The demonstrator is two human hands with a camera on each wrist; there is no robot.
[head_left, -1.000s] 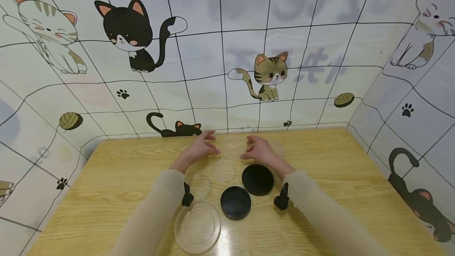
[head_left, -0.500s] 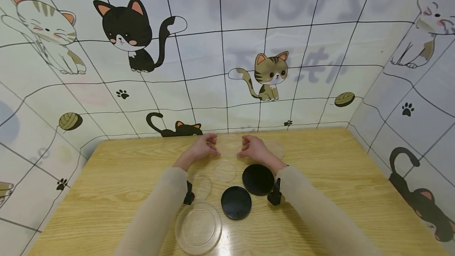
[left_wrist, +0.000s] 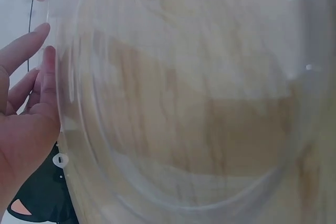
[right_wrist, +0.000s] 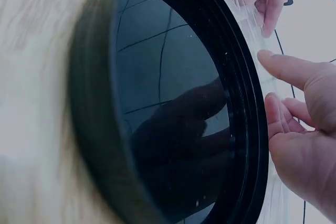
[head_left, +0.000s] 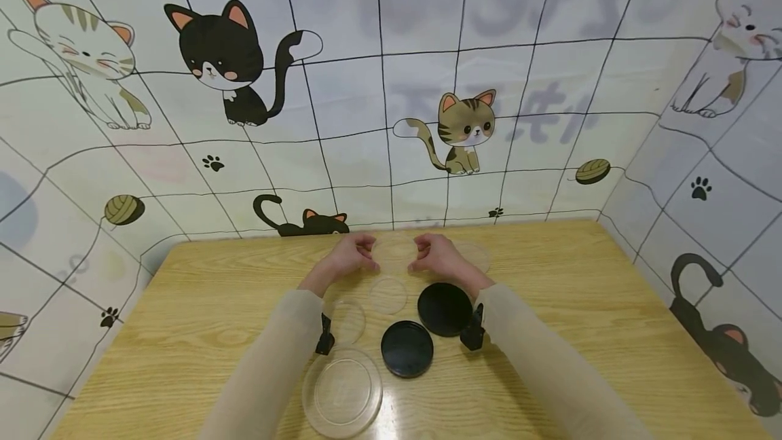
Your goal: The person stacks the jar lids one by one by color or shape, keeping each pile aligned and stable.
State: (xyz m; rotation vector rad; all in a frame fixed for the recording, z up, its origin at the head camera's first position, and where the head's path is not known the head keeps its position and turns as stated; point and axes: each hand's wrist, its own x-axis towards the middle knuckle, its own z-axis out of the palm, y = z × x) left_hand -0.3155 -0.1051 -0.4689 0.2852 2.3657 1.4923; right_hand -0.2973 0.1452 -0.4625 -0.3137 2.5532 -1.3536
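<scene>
At the back of the table my left hand (head_left: 351, 254) and my right hand (head_left: 442, 257) flank a clear round plastic lid (head_left: 393, 253). Their curled fingers hold its left and right edges. A smaller clear disc (head_left: 387, 295) lies just in front of it. Two black round lids, one (head_left: 444, 309) near my right wrist and one (head_left: 406, 349) nearer me, lie on the table. The right wrist view shows a black lid (right_wrist: 173, 77) with a raised rim close up, beside my right hand (right_wrist: 310, 114). A large clear lid (left_wrist: 173, 129) fills the left wrist view, next to my left hand (left_wrist: 26, 108).
Another clear disc (head_left: 473, 257) lies behind my right forearm, and one (head_left: 348, 321) beside my left wrist. A large clear lid (head_left: 342, 392) sits near the front. The wooden table (head_left: 580, 304) ends against a cat-patterned cloth wall (head_left: 342, 100).
Both hands have moved slightly inward, and their fingers have closed on the edges of the clear lid between them. The other lids have stayed in place.
</scene>
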